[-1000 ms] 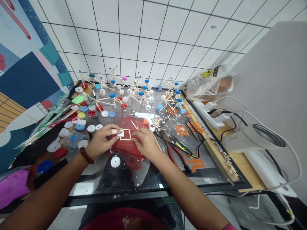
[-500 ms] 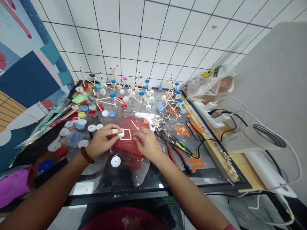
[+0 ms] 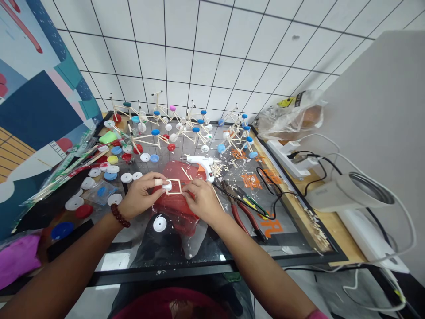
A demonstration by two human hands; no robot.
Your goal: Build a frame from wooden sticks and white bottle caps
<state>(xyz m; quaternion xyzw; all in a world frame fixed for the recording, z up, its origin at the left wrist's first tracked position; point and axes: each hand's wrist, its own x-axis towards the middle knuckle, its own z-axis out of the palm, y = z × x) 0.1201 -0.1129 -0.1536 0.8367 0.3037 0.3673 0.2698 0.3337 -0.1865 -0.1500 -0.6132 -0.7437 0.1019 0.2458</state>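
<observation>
In the head view my left hand (image 3: 142, 195), with a band round one finger and a beaded bracelet at the wrist, pinches a small white cap (image 3: 167, 185). The cap meets the left side of a square frame of thin wooden sticks (image 3: 179, 186), over a red sheet (image 3: 172, 212). My right hand (image 3: 202, 199) has its thumb and forefinger closed at the frame's right lower corner. Just behind the hands lies a white glue gun (image 3: 203, 163). A white round cap (image 3: 160, 223) rests in front of the red sheet.
Several stick models with coloured caps (image 3: 195, 129) stand at the back. Loose caps (image 3: 75, 203) lie at the left. Red-handled pliers (image 3: 242, 210), a black cable (image 3: 277, 208) and a power strip (image 3: 292, 161) are on the right.
My right thumb and forefinger have moved slightly left and now meet the frame's right side. My left hand keeps its hold on the white cap.
</observation>
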